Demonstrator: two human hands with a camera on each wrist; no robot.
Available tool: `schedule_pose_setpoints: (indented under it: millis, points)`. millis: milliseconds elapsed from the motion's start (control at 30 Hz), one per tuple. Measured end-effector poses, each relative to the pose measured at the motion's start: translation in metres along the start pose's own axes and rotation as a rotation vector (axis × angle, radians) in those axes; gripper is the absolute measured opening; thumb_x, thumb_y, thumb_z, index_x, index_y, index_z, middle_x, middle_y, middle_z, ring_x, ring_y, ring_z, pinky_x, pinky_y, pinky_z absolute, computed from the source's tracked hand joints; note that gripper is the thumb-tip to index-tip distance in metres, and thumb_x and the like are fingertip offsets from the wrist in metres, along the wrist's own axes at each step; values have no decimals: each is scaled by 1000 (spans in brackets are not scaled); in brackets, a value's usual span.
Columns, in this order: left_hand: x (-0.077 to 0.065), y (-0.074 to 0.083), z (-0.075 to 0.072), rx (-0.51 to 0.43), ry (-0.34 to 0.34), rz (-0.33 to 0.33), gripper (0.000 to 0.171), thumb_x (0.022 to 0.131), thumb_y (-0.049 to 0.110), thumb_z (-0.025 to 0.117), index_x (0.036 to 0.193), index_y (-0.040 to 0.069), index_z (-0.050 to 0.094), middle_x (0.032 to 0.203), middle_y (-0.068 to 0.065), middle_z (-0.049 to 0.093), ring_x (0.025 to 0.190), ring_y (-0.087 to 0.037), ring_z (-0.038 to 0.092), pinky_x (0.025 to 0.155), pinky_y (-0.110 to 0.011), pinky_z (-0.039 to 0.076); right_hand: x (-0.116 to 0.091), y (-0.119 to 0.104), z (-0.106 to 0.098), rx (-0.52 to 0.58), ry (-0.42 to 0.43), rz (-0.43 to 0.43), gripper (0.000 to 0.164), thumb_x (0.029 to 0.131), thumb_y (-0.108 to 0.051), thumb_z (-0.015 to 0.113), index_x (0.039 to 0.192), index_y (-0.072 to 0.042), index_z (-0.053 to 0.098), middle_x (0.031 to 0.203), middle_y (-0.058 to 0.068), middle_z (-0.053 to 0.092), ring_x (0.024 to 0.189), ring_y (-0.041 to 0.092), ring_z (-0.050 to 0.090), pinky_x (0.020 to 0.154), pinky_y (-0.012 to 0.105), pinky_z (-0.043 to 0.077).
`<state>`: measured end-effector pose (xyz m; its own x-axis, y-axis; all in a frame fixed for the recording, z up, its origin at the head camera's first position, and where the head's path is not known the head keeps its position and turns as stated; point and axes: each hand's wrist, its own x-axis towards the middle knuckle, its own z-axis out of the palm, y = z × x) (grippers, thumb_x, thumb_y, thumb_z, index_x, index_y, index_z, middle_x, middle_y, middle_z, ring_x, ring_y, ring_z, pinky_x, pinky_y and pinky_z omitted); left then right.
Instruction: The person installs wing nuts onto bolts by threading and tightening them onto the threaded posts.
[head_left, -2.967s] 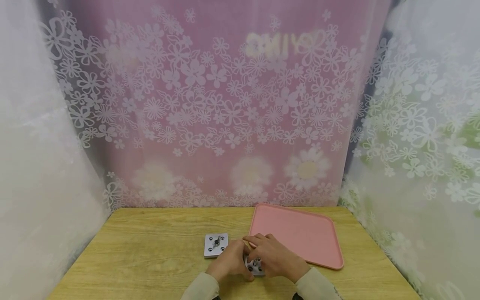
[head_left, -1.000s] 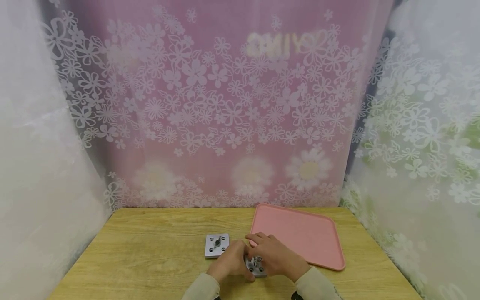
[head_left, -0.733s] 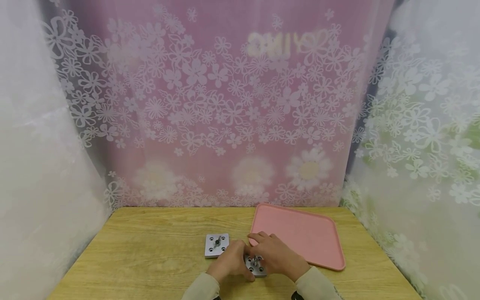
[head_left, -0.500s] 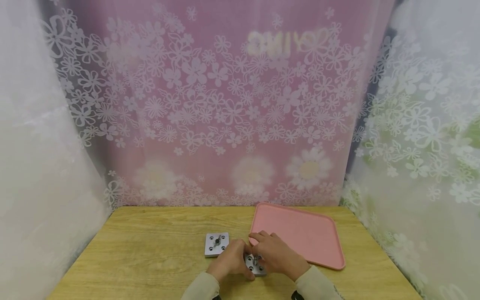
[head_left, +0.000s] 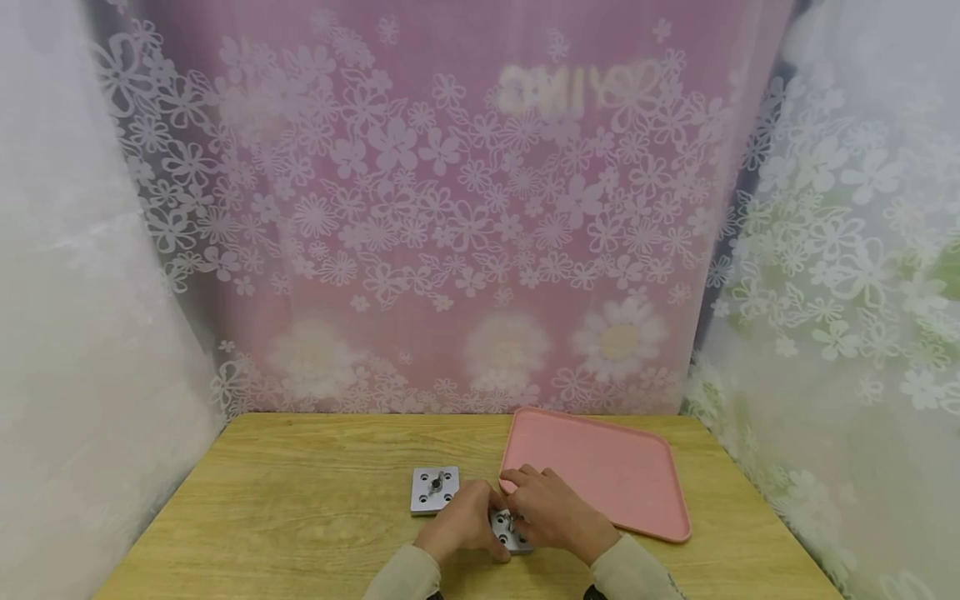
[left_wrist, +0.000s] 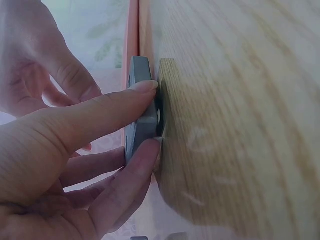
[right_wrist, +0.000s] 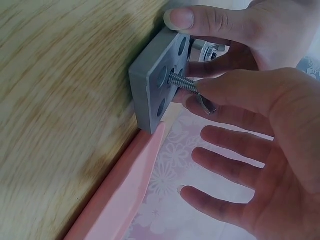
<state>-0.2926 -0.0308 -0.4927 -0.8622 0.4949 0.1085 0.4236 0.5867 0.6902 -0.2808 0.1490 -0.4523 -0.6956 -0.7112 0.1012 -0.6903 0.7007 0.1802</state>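
Observation:
My left hand (head_left: 467,518) grips a square grey metal plate (head_left: 504,540) by its edge near the front of the table; in the left wrist view, the thumb and fingers pinch its sides. A threaded bolt (right_wrist: 183,83) stands out of the plate's middle, among several round holes. At the bolt's outer end, my right hand (head_left: 557,510) pinches a small wing nut (right_wrist: 206,104), partly hidden by the fingertips. The other right fingers are spread. Left of my hands lies a second such plate (head_left: 420,492), with a wing nut (head_left: 437,484) at its centre.
A pink tray (head_left: 600,467) lies at the right rear of the wooden table (head_left: 300,500), close beyond my right hand. Flowered curtains (head_left: 465,208) stand behind and on both sides.
The right fingertips have shifted slightly right and turned at the wing nut. The left hand and its plate stay nearly in place, as do the second plate and the tray.

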Motion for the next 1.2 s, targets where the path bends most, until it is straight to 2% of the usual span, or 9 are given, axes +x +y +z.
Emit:
schedule_pose_setpoints:
  millis: [300, 400, 467, 600, 733, 833, 900, 1067, 1200]
  points:
    - [0, 1, 1, 11, 3, 3, 43, 52, 10, 103, 88, 7, 80, 81, 2, 77, 66, 1, 52, 66, -19, 48, 0, -2, 4, -53, 21, 23, 14, 84, -33, 82, 74, -24, 78, 131, 1, 69, 113, 20, 64, 81, 46, 57]
    - [0, 0, 1, 17, 4, -7, 43, 52, 11, 103, 87, 6, 79, 82, 2, 76, 67, 0, 53, 66, -20, 49, 1, -1, 4, -59, 10, 36, 14, 85, -38, 81, 84, -24, 80, 132, 1, 70, 113, 21, 64, 81, 46, 58]
    - [0, -1, 1, 19, 4, -14, 43, 52, 12, 103, 86, 6, 78, 82, 2, 76, 67, 0, 53, 66, -20, 49, 1, -1, 3, -64, 15, 39, 21, 85, -42, 79, 93, -24, 79, 131, 0, 70, 111, 20, 65, 80, 45, 58]
    - [-1, -3, 0, 17, 6, -22, 42, 52, 13, 103, 85, 6, 78, 81, 3, 75, 67, -1, 51, 65, -21, 48, -2, 1, 0, -59, 64, 16, 32, 84, -45, 80, 102, -22, 67, 114, -5, 70, 97, 15, 63, 69, 33, 51]
    - [-2, -4, 0, -8, 14, -14, 42, 51, 10, 103, 85, 8, 79, 79, 4, 74, 67, -2, 53, 64, -21, 47, -6, 3, -1, 5, 116, -46, 30, 82, -25, 81, 105, -24, 61, 119, -4, 67, 101, 17, 62, 70, 34, 50]
    - [-3, -4, 1, -22, 21, -5, 40, 50, 9, 102, 82, 9, 79, 77, 3, 74, 67, -1, 54, 64, -20, 47, -7, 4, -1, 71, 93, -77, 35, 78, -8, 79, 104, -27, 65, 136, 1, 64, 116, 22, 62, 78, 42, 55]
    - [-3, -4, 1, -26, 22, 2, 38, 50, 8, 102, 79, 10, 77, 75, 4, 73, 65, 0, 53, 62, -19, 46, -6, 4, -1, 115, 58, -73, 37, 77, -2, 78, 101, -29, 68, 142, 3, 62, 122, 24, 61, 81, 45, 55]
    - [-3, -2, 1, -33, 10, 8, 36, 52, 9, 102, 73, 9, 72, 67, 3, 71, 57, 1, 46, 54, -19, 41, -5, 3, 0, 160, 2, -54, 40, 78, 2, 79, 93, -35, 73, 145, 4, 60, 126, 26, 59, 84, 48, 55]
    - [-2, -1, 1, -33, 4, 5, 36, 53, 9, 102, 75, 10, 73, 69, 5, 71, 59, 1, 49, 57, -19, 44, -4, 4, -1, 144, 1, -45, 36, 81, -3, 81, 95, -36, 75, 145, 4, 61, 125, 25, 60, 85, 48, 56]
